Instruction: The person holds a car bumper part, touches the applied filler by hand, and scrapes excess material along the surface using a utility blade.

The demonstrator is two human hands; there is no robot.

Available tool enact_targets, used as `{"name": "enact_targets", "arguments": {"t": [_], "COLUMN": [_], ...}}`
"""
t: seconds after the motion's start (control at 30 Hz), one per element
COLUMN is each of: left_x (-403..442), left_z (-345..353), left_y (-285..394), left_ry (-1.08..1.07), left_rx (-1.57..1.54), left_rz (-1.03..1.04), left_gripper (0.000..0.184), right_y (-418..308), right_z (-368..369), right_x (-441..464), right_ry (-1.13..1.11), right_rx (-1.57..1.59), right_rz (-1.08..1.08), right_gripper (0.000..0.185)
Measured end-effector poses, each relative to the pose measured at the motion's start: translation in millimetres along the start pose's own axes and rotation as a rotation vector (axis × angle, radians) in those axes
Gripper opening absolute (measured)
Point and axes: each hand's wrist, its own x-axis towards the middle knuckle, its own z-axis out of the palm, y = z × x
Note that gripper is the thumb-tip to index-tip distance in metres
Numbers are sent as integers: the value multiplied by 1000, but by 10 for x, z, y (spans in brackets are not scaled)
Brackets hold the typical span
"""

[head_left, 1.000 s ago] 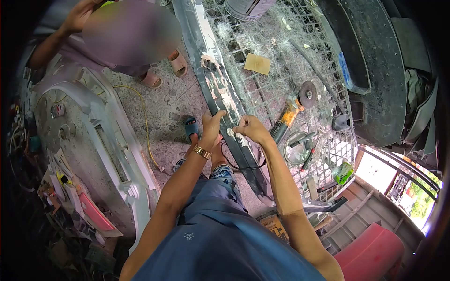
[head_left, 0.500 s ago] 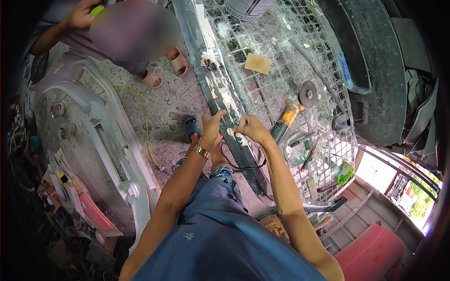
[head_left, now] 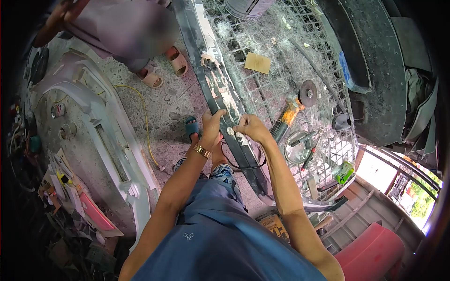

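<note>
A long dark car bumper strip (head_left: 213,84), patched with white and pinkish filler, runs lengthwise in front of me. My left hand (head_left: 212,125) is closed around its left edge, thumb resting on the top face. Against the right edge is my right hand (head_left: 252,128), fingers curled and thumb pressed toward a pale filler patch (head_left: 230,132); what lies inside its pinch is hidden. To the right of that hand lies an orange and black angle grinder (head_left: 287,116) with a dark disc (head_left: 308,93).
Under the strip is a wire-mesh rack (head_left: 262,86) strewn with whitish fibres. On it are a tan sanding sheet (head_left: 257,63), a round clear lid (head_left: 300,146) and a green packet (head_left: 344,172). A grey bumper (head_left: 105,136) stands left; a co-worker's sandals (head_left: 177,62) are beyond.
Both my hands and the bumper strip stay practically where they were. At the upper left, the co-worker's hand and body have shifted, and the green item there is out of sight.
</note>
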Motion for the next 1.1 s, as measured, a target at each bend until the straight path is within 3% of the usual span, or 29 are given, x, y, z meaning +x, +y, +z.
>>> {"name": "enact_targets", "arguments": {"t": [1.1], "left_x": [28], "left_z": [-12], "left_y": [-40], "left_ry": [-6], "left_rx": [-88], "left_rz": [-17], "left_gripper": [15], "right_y": [42], "right_z": [23], "right_x": [16], "right_ry": [27], "right_rx": [-17], "right_rz": [18], "right_gripper": [33]}}
